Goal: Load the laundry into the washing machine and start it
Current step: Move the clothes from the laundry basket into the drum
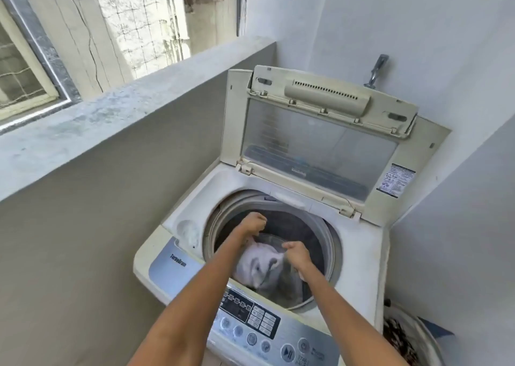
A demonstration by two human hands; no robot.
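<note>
Washing machine: lid raised. Pale laundry seen inside drum, held up by both hands: left hand & right hand each clenched on cloth edge. Loading partly done; more clothes in basket right of machine. Lid unclosed, start btn unpressed.

Bright daylight, a bit fuzzy

You get sun from the open side on the left; the walls look pale and washed out. The drum is dark inside. Straight edges bend near the corners. Both hands look slightly blurry.
</note>
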